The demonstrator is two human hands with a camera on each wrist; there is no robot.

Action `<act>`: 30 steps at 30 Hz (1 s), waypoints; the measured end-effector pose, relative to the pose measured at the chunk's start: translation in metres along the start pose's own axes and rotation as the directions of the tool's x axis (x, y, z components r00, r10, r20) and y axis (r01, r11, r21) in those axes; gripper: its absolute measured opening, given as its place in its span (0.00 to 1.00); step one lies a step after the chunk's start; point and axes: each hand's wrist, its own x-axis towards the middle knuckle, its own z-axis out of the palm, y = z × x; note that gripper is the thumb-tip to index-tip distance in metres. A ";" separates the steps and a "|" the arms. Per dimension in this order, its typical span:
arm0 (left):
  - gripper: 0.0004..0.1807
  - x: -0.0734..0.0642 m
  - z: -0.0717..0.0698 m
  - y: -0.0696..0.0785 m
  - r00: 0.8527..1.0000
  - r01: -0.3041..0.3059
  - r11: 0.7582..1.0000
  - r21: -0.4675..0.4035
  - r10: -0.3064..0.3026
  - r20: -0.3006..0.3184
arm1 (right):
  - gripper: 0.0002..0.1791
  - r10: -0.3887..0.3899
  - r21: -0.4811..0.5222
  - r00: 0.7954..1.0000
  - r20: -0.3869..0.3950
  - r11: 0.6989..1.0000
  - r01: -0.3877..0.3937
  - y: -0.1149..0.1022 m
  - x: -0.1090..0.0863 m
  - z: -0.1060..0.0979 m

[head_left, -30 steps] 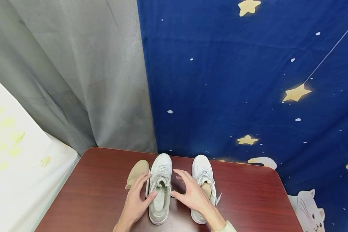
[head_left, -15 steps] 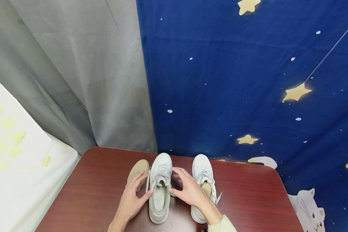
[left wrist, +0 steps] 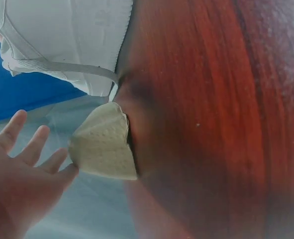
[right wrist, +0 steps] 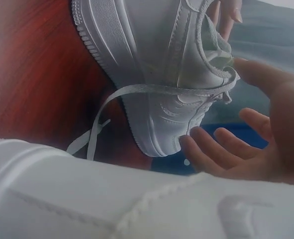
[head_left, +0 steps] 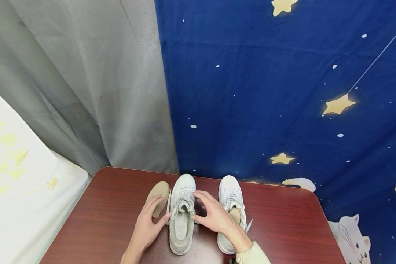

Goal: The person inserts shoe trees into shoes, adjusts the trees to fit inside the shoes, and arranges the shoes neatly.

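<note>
Two white lace-up sneakers stand side by side, toes pointing away. My left hand (head_left: 146, 225) is beside the left sneaker (head_left: 186, 183), fingers spread over the near end of a beige insole (head_left: 160, 190); whether they touch that insole (left wrist: 102, 142) is unclear. The left thumb tip is close to the sneaker's outer side. Between the two sneakers, my right hand (head_left: 214, 216) has its fingertips and thumb by the left sneaker's inner side, lightly bent, gripping nothing visible. Its wrist passes over the right sneaker (head_left: 229, 185), where another beige piece (head_left: 235, 215) shows in the opening.
A dark red wooden table (head_left: 277, 223) bears everything. Behind it hang a grey curtain (head_left: 132, 110) and a blue star-patterned cloth (head_left: 250, 110). A white cloth (head_left: 26, 205) lies to the left. Loose laces (right wrist: 99, 119) trail from the left sneaker's side.
My left hand has drawn left, its thumb moving from the left sneaker's opening to outside its edge. The right hand has shifted slightly left, closer to that sneaker. Both sneakers stay put.
</note>
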 end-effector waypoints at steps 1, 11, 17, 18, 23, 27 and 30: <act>0.29 0.000 0.000 -0.001 1.000 0.000 1.000 -0.001 0.000 -0.006 | 0.38 0.000 -0.009 1.000 0.006 1.000 0.000 0.000 0.000 0.000; 0.31 0.003 0.002 -0.007 1.000 0.003 0.999 0.034 -0.002 -0.029 | 0.39 0.013 -0.093 0.999 0.043 0.996 -0.009 -0.002 0.004 0.001; 0.29 0.000 0.003 -0.011 0.999 0.029 0.998 0.055 -0.027 -0.041 | 0.38 0.013 -0.131 0.998 0.066 0.991 -0.004 -0.001 0.003 0.005; 0.29 0.000 0.003 -0.011 0.999 0.035 0.998 0.054 -0.033 -0.043 | 0.38 0.012 -0.129 0.998 0.068 0.992 -0.003 0.000 0.002 0.005; 0.29 -0.001 0.002 -0.015 0.997 0.055 0.998 0.034 -0.054 -0.055 | 0.38 0.006 -0.130 0.997 0.072 0.991 0.004 0.001 0.002 0.005; 0.32 -0.001 -0.001 -0.020 0.996 0.088 0.996 0.011 -0.087 -0.035 | 0.37 0.004 -0.146 0.997 0.075 0.989 0.007 0.001 0.003 0.005; 0.34 -0.001 -0.003 -0.025 0.993 0.113 0.994 0.006 -0.113 -0.016 | 0.37 0.010 -0.153 0.997 0.081 0.988 0.002 0.002 0.004 0.006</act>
